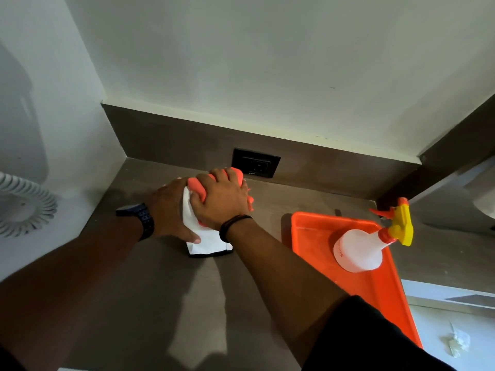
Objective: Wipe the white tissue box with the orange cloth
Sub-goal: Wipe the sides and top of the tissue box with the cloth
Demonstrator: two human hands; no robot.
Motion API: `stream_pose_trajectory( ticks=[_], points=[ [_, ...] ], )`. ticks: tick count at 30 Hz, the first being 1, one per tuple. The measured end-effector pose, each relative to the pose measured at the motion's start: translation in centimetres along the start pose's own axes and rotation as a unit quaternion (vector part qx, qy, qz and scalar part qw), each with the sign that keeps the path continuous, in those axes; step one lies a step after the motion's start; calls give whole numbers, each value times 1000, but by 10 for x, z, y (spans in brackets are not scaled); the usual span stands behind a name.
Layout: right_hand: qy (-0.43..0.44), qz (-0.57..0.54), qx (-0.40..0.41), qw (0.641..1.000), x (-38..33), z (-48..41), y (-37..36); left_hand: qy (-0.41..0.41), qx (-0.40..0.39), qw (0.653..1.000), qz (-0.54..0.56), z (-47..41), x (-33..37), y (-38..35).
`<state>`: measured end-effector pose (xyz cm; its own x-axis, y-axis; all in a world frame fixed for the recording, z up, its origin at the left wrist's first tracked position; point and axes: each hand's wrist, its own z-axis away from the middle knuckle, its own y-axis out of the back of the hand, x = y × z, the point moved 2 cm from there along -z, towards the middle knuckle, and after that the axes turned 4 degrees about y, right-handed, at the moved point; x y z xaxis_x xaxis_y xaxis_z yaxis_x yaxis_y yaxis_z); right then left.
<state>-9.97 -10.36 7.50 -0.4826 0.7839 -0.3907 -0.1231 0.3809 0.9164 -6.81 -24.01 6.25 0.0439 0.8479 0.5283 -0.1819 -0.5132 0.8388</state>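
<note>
Right hand (pixel 219 199) clenched around bunched orange cloth (pixel 199 187), pressing it onto top of white tissue box (pixel 206 239). Left hand (pixel 168 207) braces box's left side, fingers wrapped along it, thumb (pixel 191 238) on the near top edge. Box sits on grey-brown countertop (pixel 134 277), centre of view; both hands cover most of it, only near end visible. Dark watch (pixel 142 218) on left wrist, black band (pixel 231 226) on right wrist. Black wall socket (pixel 255 162) at 12 o'clock from box, just behind cloth. Orange tray (pixel 316 231) at 3 o'clock, apart from box, holding white spray bottle (pixel 359 250) with yellow trigger. Coiled white cord (pixel 26 204) at 9 o'clock, well apart.
</note>
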Motion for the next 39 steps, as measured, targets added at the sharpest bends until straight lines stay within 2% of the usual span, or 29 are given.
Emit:
stream_pose_trajectory(
  ticks=[6, 8, 10, 13, 15, 17, 21, 25, 26, 29, 30, 33, 36, 39],
  points=[
    [98, 36, 32, 994, 7, 22, -2, -6, 7, 1000, -14, 0, 5, 1],
    [115, 40, 14, 992, 17, 26, 0, 7, -1, 1000, -1, 0, 7, 2],
    [98, 34, -3, 995, 24, 25, 2, 27, -4, 1000, 10, 1, 10, 0],
    [24, -14, 9, 1000, 23, 18, 8, 50, 25, 998, 25, 6, 13, -5],
    [-8, -26, 9, 1000, 14, 12, 8, 42, 40, 998, 24, 6, 16, -5],
    [-1, 1, 4, 1000, 2, 10, 6, 27, 37, 999, 6, 6, 17, -6],
    [61, 46, 37, 996, -10, 18, 2, 53, 53, 997, -5, 9, 15, -8],
    [94, 44, 37, 994, 12, 33, 4, -25, 41, 999, 15, 6, 24, -7],
    [93, 41, 33, 994, 18, 34, 5, -11, 40, 999, 21, 5, 22, -7],
    [48, 5, 31, 998, 26, 31, 8, 102, 44, 993, 38, 9, 14, -12],
    [27, -10, 32, 999, 25, 28, 9, 110, 40, 992, 40, 10, 12, -14],
    [-4, -17, 28, 999, 15, 20, 9, 70, 39, 996, 36, 7, 17, -13],
    [18, 6, 32, 999, 2, 21, 6, 3, 32, 999, -24, 4, 22, -14],
    [57, 34, 32, 997, 6, 27, 7, 32, 54, 996, -59, 4, 18, -16]
  ],
)
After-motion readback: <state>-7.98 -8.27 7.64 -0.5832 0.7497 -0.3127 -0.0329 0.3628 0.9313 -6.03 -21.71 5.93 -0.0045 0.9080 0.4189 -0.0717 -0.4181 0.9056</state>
